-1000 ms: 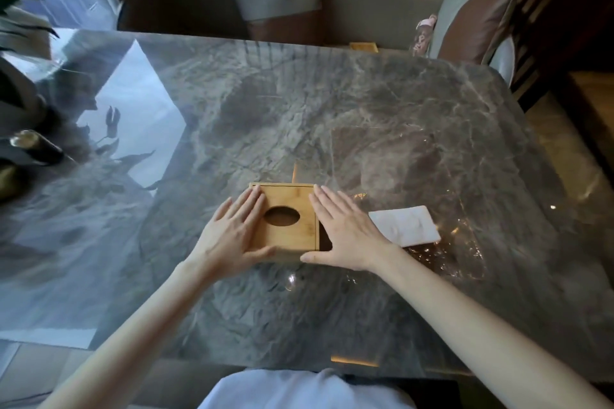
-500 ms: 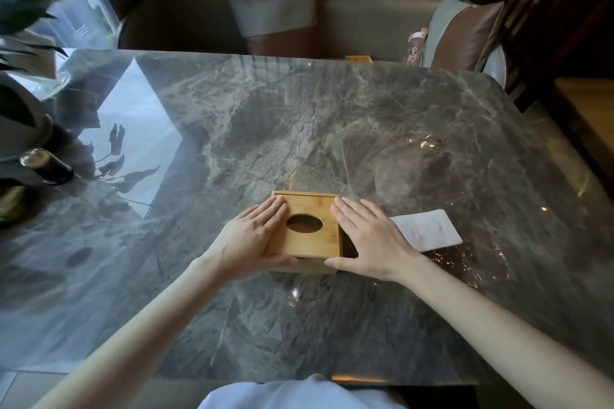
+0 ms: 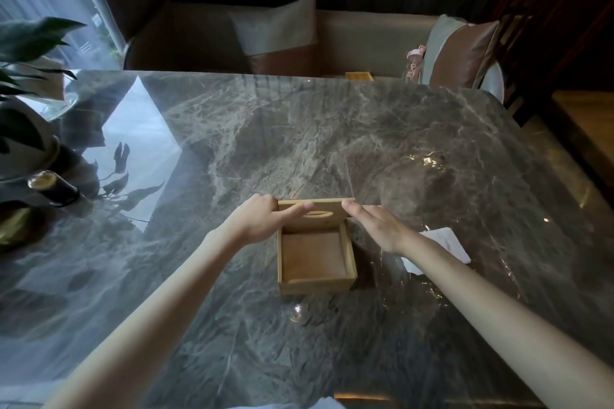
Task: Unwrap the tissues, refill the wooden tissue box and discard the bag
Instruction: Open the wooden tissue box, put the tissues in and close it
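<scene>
The wooden tissue box [image 3: 315,285] sits on the marble table [image 3: 299,143], open, its inside bare. Its lid [image 3: 314,214], with an oval slot, stands tilted up at the far side. My left hand [image 3: 257,221] grips the lid's left edge, a finger lying across its face. My right hand [image 3: 378,226] touches the lid's right corner with its fingertips, fingers stretched out. A white stack of tissues [image 3: 445,244] lies flat to the right, partly hidden behind my right forearm. Clear plastic wrap [image 3: 428,173] glints on the table to the right.
A potted plant [image 3: 23,83] and a dark bottle [image 3: 53,188] stand at the table's left edge. A sofa with cushions [image 3: 279,33] runs along the far side. A dark wooden screen [image 3: 558,10] stands at the far right.
The lid, flat on the box before, is now lifted up at the far side, exposing the inside. Both hands moved from the lid's top to its edges.
</scene>
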